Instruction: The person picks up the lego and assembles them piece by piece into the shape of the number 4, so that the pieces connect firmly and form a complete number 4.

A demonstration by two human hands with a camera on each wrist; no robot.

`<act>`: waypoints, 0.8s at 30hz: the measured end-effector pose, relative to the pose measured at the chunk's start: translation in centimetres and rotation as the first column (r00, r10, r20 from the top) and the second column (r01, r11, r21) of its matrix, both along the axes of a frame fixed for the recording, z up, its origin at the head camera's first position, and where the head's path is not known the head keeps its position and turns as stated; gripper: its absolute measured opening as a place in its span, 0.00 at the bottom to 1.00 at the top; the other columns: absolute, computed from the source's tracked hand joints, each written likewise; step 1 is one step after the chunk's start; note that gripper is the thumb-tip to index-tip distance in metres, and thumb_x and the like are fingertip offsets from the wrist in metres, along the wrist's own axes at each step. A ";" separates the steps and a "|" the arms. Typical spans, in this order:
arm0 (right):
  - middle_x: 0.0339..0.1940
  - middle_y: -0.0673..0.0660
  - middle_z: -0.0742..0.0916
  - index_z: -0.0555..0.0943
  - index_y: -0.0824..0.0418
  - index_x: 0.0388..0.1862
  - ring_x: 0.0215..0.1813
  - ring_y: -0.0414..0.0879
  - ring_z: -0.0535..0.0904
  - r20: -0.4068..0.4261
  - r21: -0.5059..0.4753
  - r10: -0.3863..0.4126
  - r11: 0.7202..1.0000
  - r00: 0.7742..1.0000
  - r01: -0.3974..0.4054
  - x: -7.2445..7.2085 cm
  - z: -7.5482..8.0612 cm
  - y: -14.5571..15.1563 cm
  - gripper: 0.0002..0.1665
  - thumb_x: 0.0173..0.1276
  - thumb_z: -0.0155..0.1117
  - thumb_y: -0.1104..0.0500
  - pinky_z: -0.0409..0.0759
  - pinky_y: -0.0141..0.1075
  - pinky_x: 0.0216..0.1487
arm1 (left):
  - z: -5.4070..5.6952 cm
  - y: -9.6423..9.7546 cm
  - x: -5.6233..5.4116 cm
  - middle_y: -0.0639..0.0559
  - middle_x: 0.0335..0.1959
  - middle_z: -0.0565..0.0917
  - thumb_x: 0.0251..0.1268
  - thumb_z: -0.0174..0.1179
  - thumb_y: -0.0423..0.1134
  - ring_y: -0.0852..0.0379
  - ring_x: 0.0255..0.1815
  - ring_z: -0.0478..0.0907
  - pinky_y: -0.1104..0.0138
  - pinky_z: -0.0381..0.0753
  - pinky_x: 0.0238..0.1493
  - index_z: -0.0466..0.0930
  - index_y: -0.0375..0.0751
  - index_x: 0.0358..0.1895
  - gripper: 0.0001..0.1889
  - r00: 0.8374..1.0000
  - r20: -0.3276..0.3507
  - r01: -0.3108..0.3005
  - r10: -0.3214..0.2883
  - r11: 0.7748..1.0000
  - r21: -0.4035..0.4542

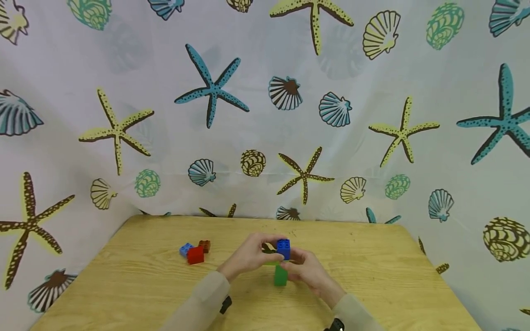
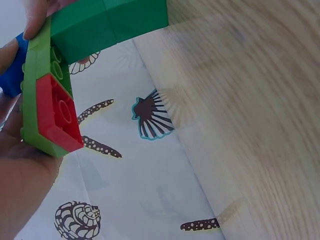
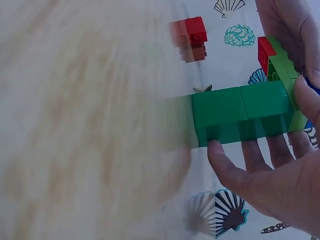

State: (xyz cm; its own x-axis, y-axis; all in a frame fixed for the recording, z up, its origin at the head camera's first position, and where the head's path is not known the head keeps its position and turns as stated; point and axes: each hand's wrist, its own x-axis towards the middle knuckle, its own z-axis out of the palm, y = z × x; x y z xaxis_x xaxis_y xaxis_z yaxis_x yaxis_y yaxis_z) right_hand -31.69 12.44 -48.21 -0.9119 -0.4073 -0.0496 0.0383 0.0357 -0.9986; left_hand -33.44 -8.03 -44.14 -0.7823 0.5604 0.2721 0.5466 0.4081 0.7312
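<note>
Both hands are on one toy-brick build above the table. Two dark green bricks (image 3: 220, 115) stacked end to end form a column that meets a long light green brick (image 2: 30, 115). A red brick (image 2: 60, 110) is fixed under the light green one's far end. On top sits a blue brick (image 1: 283, 248), which my left hand (image 1: 248, 255) pinches between thumb and fingers. My right hand (image 1: 310, 273) grips the column, its fingers along the dark green bricks and its thumb at the light green brick. The lower end of the column stands close to the tabletop; contact cannot be told.
Left of the hands, a red brick (image 1: 196, 255), a lighter blue brick (image 1: 186, 249) and a brown brick (image 1: 204, 246) lie together on the wooden table (image 1: 145, 294). A white cloth (image 1: 248, 133) printed with shells and starfish hangs behind the table and along its sides.
</note>
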 end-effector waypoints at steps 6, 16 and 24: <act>0.62 0.60 0.81 0.71 0.61 0.69 0.57 0.47 0.79 -0.013 0.013 -0.002 1.000 1.000 0.002 -0.1 0.1 0.0 0.33 0.67 0.68 0.53 0.82 0.47 0.54 | -0.4 -0.6 -0.2 0.53 0.53 0.85 0.59 0.70 0.42 0.56 0.52 0.80 0.65 0.80 0.49 0.73 0.48 0.68 0.31 0.999 -0.039 0.003 -0.005 0.999 -0.046; 0.64 0.62 0.78 0.67 0.61 0.72 0.59 0.49 0.78 -0.034 0.045 -0.029 0.999 0.999 0.031 0.0 0.1 0.0 0.38 0.66 0.68 0.51 0.80 0.48 0.55 | -1.3 -2.5 0.2 0.51 0.53 0.85 0.58 0.71 0.42 0.53 0.55 0.81 0.51 0.77 0.60 0.72 0.45 0.68 0.33 0.997 0.023 -0.072 0.073 0.996 -0.049; 0.61 0.61 0.80 0.70 0.55 0.71 0.58 0.48 0.78 -0.159 -0.019 -0.077 0.997 0.984 0.075 -0.1 0.8 -0.6 0.35 0.67 0.68 0.52 0.79 0.41 0.58 | -1.1 -2.6 0.5 0.46 0.53 0.85 0.57 0.72 0.41 0.51 0.55 0.82 0.52 0.79 0.58 0.74 0.38 0.66 0.32 0.997 0.008 -0.070 0.070 0.996 -0.061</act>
